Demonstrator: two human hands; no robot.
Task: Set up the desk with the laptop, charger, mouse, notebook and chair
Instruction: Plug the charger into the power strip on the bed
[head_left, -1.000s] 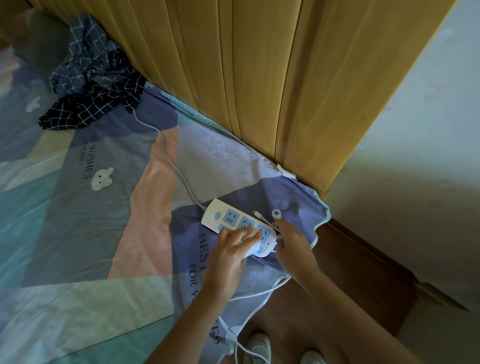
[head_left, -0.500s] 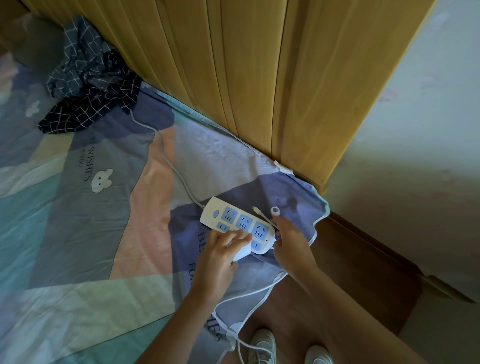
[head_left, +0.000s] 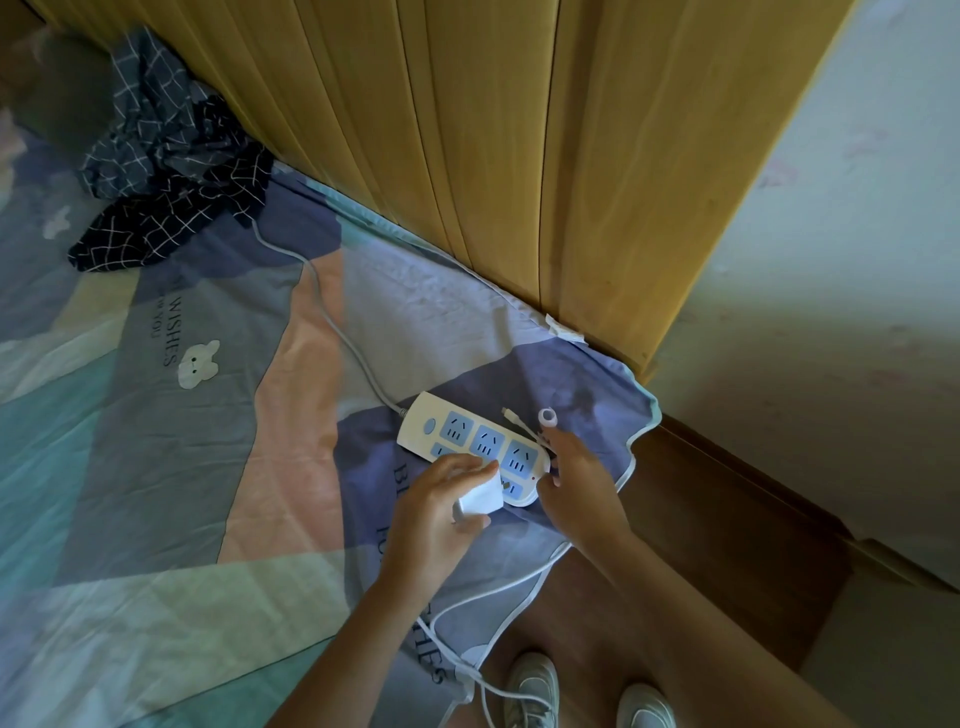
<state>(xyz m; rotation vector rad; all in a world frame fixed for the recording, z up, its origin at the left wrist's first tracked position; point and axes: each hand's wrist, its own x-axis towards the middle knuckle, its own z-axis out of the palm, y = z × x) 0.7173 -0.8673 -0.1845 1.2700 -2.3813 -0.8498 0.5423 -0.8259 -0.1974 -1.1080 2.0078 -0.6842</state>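
While my left hand grips the white charger just off the power strip on the bed, my right hand, fingers loosely spread, steadies the strip's end.

Home bedroom: patterned bedsheet, wooden headboard, crumpled checked cloth on bed

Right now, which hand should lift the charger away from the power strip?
Left. The left hand already grips the white charger, prongs out of the socket. The right hand rests at the power strip end, steadying it.
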